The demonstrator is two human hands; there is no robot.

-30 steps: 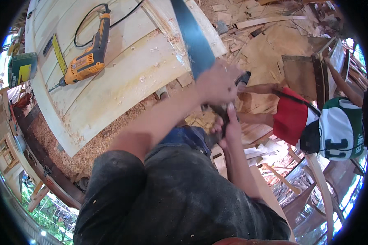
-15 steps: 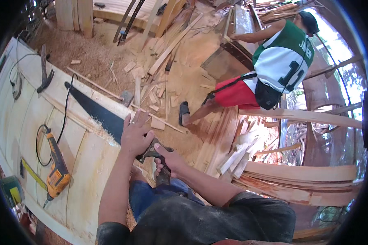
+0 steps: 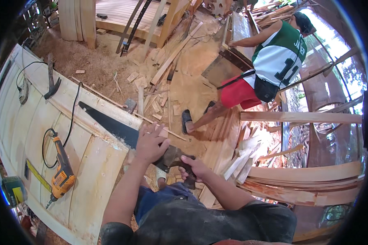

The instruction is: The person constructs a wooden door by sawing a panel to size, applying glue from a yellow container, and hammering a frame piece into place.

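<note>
A handsaw with a dark blade lies slanting along the near edge of a pale timber strip, with sawdust beside it. My right hand is closed round the saw's worn handle, off the end of the wood. My left hand rests over the blade's wide end and the strip's end, its fingers stretched out; what lies under its palm is hidden. Left of the saw, a yellow power drill lies on the planked panel.
A claw hammer, a cord and a yellow tape lie on the panel. Wood scraps and sawdust cover the ground beyond. A co-worker in a green and white jersey stands at the far right, near stacked planks.
My right hand has drawn the saw handle to the right and slightly down, sliding the blade along the strip. My left hand has shifted right too. The view has moved slightly.
</note>
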